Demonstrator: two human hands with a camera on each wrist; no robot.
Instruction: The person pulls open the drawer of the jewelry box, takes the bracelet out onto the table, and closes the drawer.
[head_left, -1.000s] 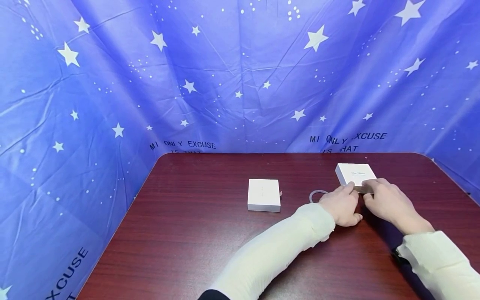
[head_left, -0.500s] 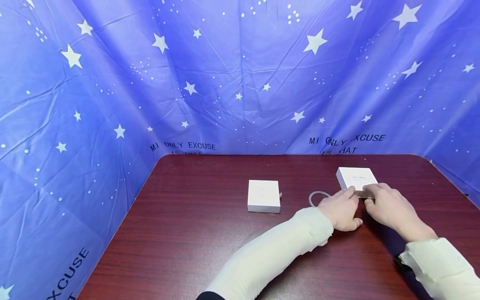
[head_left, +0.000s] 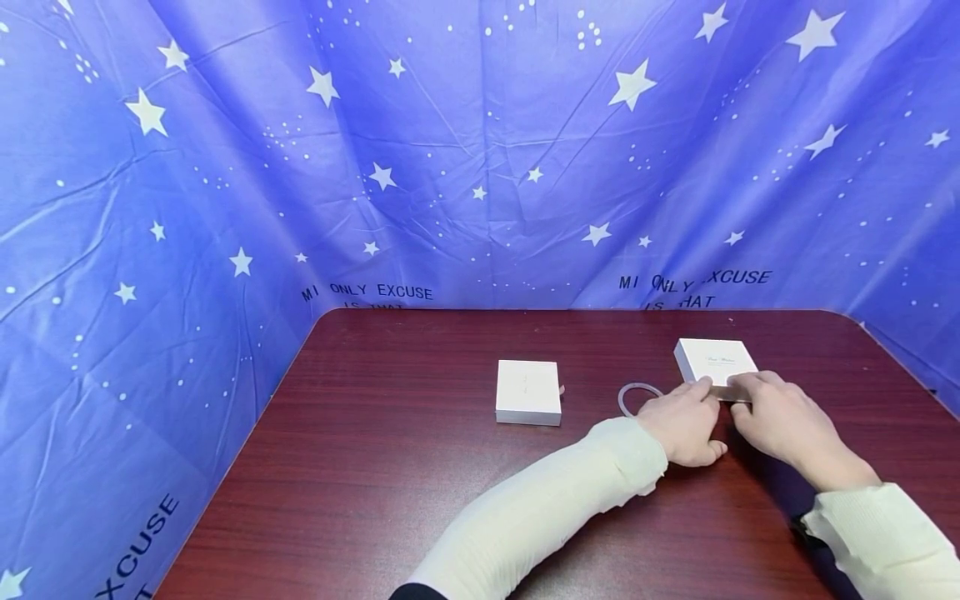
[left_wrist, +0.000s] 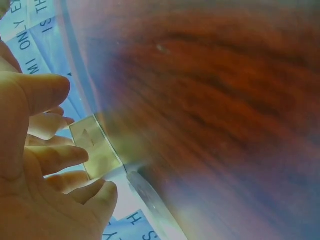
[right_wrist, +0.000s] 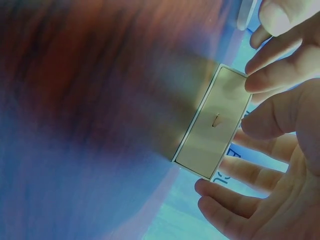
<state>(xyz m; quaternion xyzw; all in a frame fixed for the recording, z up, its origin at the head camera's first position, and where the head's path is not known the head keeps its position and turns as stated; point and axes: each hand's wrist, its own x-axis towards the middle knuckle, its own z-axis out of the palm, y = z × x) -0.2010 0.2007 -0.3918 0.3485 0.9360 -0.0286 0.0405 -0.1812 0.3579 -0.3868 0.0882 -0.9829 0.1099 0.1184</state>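
Observation:
A white box (head_left: 716,360) with small print on its lid sits on the table at the right. Its near side (right_wrist: 210,125) has an inset panel and a small ribbon tab (right_wrist: 216,121), seen from both wrists. My left hand (head_left: 684,425) touches the box's near left corner with extended fingers. At the near right, my right hand (head_left: 783,421) rests its fingers against the same box, the thumb close to its upper edge. In the left wrist view, fingers of both hands hide part of the lid. Just left of my left hand lies a pale grey ring-shaped thing (head_left: 625,401), partly covered.
A second white box (head_left: 527,390) with a ribbon tab on its right side sits near the middle of the dark red wooden table (head_left: 360,483). A blue curtain (head_left: 450,150) with white stars hangs behind and beside the table.
The right-hand box has slid slightly towards me, with both hands moving along at its near edge. The second box and the grey ring keep their places.

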